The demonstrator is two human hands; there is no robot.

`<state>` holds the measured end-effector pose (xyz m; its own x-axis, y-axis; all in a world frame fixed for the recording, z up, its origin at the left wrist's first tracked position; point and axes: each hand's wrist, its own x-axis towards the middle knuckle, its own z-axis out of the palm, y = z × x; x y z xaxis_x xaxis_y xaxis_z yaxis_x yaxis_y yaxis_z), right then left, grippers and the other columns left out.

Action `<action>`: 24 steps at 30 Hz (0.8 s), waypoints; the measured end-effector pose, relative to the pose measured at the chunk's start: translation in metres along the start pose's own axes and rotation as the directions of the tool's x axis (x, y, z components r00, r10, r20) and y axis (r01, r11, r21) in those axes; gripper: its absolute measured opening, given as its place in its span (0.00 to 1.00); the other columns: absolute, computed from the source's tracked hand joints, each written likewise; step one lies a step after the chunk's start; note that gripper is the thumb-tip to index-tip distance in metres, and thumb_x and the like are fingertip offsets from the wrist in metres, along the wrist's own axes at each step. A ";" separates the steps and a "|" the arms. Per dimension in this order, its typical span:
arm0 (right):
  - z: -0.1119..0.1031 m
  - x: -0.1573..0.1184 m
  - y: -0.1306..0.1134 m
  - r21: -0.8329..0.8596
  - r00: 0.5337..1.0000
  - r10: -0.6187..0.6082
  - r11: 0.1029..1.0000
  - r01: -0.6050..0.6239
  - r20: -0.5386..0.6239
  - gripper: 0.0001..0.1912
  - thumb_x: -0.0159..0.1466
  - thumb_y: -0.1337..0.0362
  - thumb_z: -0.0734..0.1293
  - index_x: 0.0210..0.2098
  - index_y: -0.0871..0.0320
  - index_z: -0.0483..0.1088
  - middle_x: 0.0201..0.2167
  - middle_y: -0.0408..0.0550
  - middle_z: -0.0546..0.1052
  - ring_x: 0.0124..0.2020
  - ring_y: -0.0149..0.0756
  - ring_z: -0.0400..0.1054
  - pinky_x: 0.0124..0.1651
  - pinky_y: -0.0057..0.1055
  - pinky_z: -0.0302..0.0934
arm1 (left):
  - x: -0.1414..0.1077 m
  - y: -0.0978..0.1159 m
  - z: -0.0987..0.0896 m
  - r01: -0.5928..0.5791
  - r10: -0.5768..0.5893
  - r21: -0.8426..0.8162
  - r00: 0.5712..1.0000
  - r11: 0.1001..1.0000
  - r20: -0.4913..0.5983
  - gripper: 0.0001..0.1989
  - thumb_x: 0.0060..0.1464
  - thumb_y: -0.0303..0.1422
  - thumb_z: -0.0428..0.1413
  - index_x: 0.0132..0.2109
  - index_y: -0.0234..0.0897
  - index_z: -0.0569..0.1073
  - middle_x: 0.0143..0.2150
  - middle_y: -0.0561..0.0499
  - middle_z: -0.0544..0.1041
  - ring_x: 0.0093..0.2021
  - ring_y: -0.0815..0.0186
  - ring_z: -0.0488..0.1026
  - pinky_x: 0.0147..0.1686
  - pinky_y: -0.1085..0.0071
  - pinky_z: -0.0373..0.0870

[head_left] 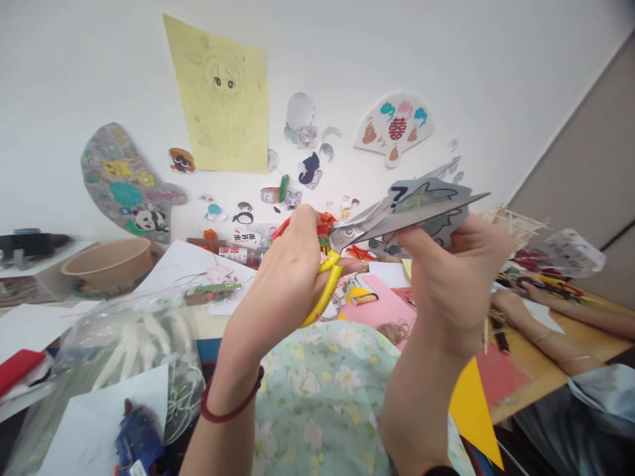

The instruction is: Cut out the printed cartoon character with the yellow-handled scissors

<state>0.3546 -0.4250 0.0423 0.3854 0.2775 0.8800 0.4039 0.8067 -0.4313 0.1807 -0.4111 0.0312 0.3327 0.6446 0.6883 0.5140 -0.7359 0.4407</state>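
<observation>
My left hand (pixel 292 264), a dark red cord on its wrist, grips a pair of scissors (pixel 331 291) with a yellow handle. Their blades are spread and point right. Between the blades sits a paper cutout (pixel 424 199) printed with a green cartoon figure and a question mark. My right hand (pixel 456 277) pinches this cutout from below, thumb on the near side and fingers partly hidden behind. Both hands are raised above my lap, which a pale green floral cloth (pixel 317 396) covers.
Drawings and a fan-shaped cutout (pixel 397 129) are fixed to the white wall. The table holds pink paper (pixel 377 297), a glue stick (pixel 364 299), twine (pixel 394 330) and a brown bowl (pixel 109 258). A plastic bag (pixel 119 350) lies left. At right, another person's hands (pixel 513 307) work.
</observation>
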 end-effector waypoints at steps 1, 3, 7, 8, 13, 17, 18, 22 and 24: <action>0.000 0.000 0.000 0.005 1.000 -0.001 1.000 0.001 -0.001 0.19 0.54 0.64 0.75 0.16 0.53 0.62 0.19 0.41 0.52 0.25 0.32 0.53 0.29 0.31 0.55 | 0.000 0.000 -0.001 -0.001 0.001 0.011 1.000 1.000 0.003 0.19 0.62 0.48 0.56 0.45 0.41 0.58 0.32 0.55 0.63 0.27 0.68 0.59 0.28 0.67 0.57; 0.001 0.000 -0.001 0.020 1.000 -0.004 1.000 0.004 -0.003 0.20 0.54 0.67 0.75 0.16 0.54 0.61 0.19 0.40 0.51 0.25 0.31 0.53 0.30 0.31 0.55 | 0.000 0.001 -0.001 0.004 -0.004 0.023 1.000 1.000 0.013 0.19 0.62 0.48 0.56 0.45 0.41 0.57 0.31 0.55 0.63 0.27 0.68 0.59 0.27 0.67 0.57; 0.002 0.001 -0.004 0.032 1.000 -0.012 0.999 0.012 0.006 0.21 0.54 0.69 0.74 0.15 0.55 0.59 0.19 0.40 0.50 0.25 0.30 0.50 0.30 0.31 0.52 | 0.000 -0.001 -0.001 0.004 -0.005 0.030 1.000 1.000 0.026 0.19 0.63 0.49 0.55 0.44 0.41 0.57 0.32 0.54 0.64 0.27 0.68 0.61 0.28 0.67 0.58; 0.002 0.001 -0.004 0.027 1.000 -0.013 1.000 0.012 0.005 0.21 0.54 0.69 0.74 0.15 0.55 0.58 0.19 0.40 0.50 0.25 0.29 0.49 0.29 0.31 0.51 | 0.000 -0.001 -0.001 -0.005 0.005 0.029 1.000 1.000 0.023 0.19 0.63 0.48 0.55 0.44 0.41 0.57 0.32 0.55 0.63 0.27 0.68 0.61 0.28 0.67 0.58; 0.006 0.000 -0.004 0.037 1.000 0.012 0.999 -0.012 -0.013 0.20 0.55 0.68 0.73 0.17 0.54 0.58 0.19 0.39 0.53 0.24 0.28 0.47 0.26 0.30 0.47 | 0.000 -0.003 0.001 -0.040 0.040 -0.003 0.999 0.999 0.001 0.18 0.63 0.46 0.55 0.43 0.42 0.55 0.30 0.57 0.60 0.25 0.69 0.58 0.27 0.67 0.57; 0.010 0.000 -0.003 0.134 1.000 0.006 0.991 -0.005 -0.007 0.18 0.55 0.68 0.74 0.17 0.55 0.62 0.18 0.38 0.57 0.23 0.27 0.49 0.26 0.30 0.48 | 0.001 -0.002 0.000 -0.022 0.022 -0.008 1.000 1.000 0.007 0.17 0.64 0.45 0.54 0.42 0.42 0.54 0.32 0.55 0.62 0.26 0.69 0.59 0.28 0.66 0.58; 0.011 0.000 -0.003 0.163 1.000 0.007 0.987 -0.007 0.000 0.17 0.54 0.68 0.74 0.18 0.55 0.64 0.18 0.37 0.58 0.23 0.27 0.50 0.26 0.30 0.49 | 0.001 -0.001 0.000 -0.007 0.007 -0.006 1.000 1.000 0.009 0.17 0.64 0.45 0.54 0.42 0.42 0.54 0.32 0.55 0.62 0.26 0.69 0.58 0.29 0.66 0.58; 0.015 0.000 0.000 0.218 0.999 0.013 0.976 -0.021 0.035 0.13 0.55 0.71 0.74 0.19 0.56 0.67 0.18 0.37 0.61 0.24 0.27 0.53 0.26 0.29 0.51 | 0.003 0.001 -0.002 0.086 -0.086 -0.012 0.996 0.996 0.027 0.17 0.63 0.44 0.54 0.42 0.42 0.53 0.31 0.56 0.62 0.26 0.69 0.59 0.28 0.67 0.59; 0.016 0.000 0.001 0.214 0.999 -0.003 0.977 -0.008 0.051 0.13 0.55 0.72 0.73 0.19 0.56 0.67 0.18 0.37 0.61 0.24 0.27 0.54 0.27 0.29 0.53 | 0.004 0.000 -0.003 0.100 -0.098 -0.045 0.995 0.994 0.036 0.17 0.62 0.43 0.55 0.42 0.43 0.53 0.33 0.54 0.65 0.29 0.67 0.63 0.29 0.68 0.61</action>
<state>0.3414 -0.4155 0.0448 0.3412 0.3014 0.8904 0.2139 0.8975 -0.3857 0.1800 -0.4097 0.0354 0.3088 0.7209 0.6205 0.5089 -0.6764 0.5325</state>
